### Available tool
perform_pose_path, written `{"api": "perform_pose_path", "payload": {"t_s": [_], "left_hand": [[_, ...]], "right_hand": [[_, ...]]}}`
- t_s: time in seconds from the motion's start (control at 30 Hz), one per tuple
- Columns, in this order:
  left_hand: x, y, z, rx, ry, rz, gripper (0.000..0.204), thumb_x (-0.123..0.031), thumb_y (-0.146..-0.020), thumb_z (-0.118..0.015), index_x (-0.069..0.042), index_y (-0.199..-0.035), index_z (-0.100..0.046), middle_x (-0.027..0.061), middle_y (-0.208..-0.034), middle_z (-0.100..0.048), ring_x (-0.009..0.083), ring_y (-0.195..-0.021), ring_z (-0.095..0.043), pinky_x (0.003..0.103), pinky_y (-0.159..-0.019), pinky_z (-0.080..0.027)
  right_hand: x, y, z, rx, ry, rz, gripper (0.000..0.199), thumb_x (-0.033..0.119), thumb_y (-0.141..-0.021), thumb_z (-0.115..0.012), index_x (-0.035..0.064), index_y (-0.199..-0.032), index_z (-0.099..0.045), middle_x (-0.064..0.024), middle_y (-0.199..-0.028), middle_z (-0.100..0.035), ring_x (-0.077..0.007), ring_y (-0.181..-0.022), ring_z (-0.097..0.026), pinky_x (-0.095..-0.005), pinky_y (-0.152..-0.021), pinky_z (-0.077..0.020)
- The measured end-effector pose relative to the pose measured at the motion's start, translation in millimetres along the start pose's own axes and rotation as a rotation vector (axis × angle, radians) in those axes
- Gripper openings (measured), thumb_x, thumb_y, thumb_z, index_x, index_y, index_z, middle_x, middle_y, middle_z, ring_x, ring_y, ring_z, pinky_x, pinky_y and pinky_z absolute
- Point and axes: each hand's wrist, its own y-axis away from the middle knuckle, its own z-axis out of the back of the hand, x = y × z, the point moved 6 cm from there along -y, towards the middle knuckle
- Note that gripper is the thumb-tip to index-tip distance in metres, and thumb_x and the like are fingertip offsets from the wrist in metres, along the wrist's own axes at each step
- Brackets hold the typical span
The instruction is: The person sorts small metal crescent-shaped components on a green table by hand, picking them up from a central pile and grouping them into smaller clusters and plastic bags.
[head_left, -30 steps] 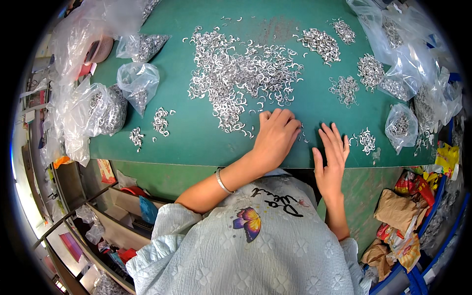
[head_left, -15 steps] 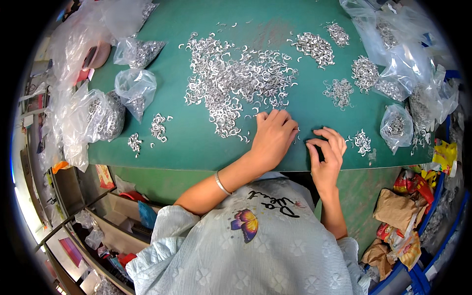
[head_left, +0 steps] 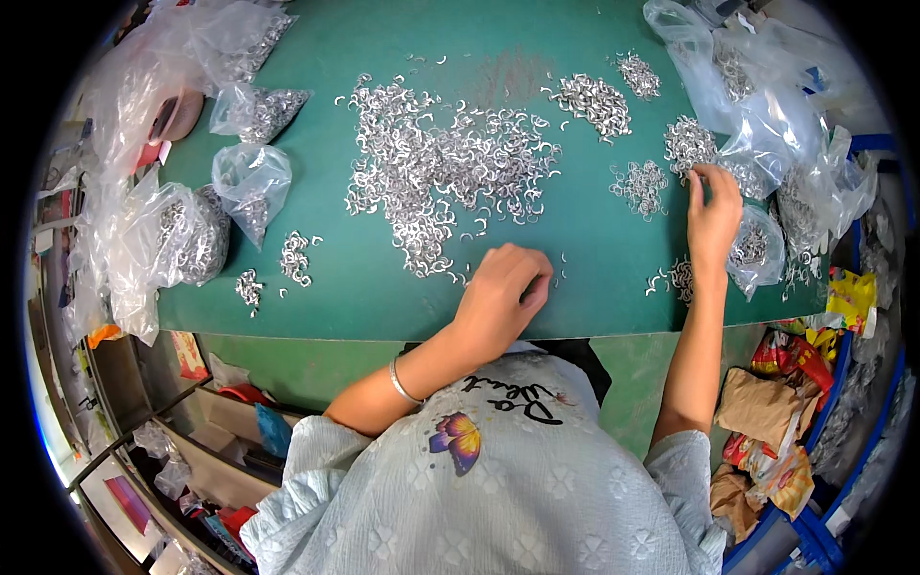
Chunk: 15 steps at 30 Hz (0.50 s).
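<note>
Head view — small curved silver clips (head_left: 450, 172)

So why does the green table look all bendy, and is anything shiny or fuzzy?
In the head view, the fisheye lens bends the green table edge into a curve and leaves black corners; light is even with soft shadows; the clear plastic bags show white glare; the silver hooks glint; the left hand and right hand look fairly sharp, and things near the rim look squashed.
</note>
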Motion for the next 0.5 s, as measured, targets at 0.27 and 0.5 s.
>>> {"api": "perform_pose_path", "payload": {"t_s": [0.27,0.5], "left_hand": [[-22,44,-12,0.369,0.445,0.187,0.025,0.011,-0.076,-0.069,-0.001,-0.098,-0.067,0.0103,-0.093,-0.067,0.0236,-0.084,-0.065,0.032,-0.072,-0.052],[5,107,-19,0.609,0.011,0.129,0.029,0.001,-0.082,-0.06,0.002,-0.111,-0.064,0.0179,-0.116,-0.063,0.0358,-0.107,-0.061,0.041,-0.096,-0.047]], "right_hand": [[79,58,22,0.327,-0.475,-0.035,0.017,0.001,-0.09,-0.059,-0.0011,-0.105,-0.066,-0.0163,-0.107,-0.065,-0.0322,-0.101,-0.063,-0.0381,-0.09,-0.0479],[131,103,1,0.564,-0.455,0.254,0.047,0.007,-0.086,-0.064,-0.0013,-0.131,-0.053,-0.0146,-0.144,-0.048,-0.0334,-0.135,-0.043,-0.0485,-0.109,-0.0355]]}}
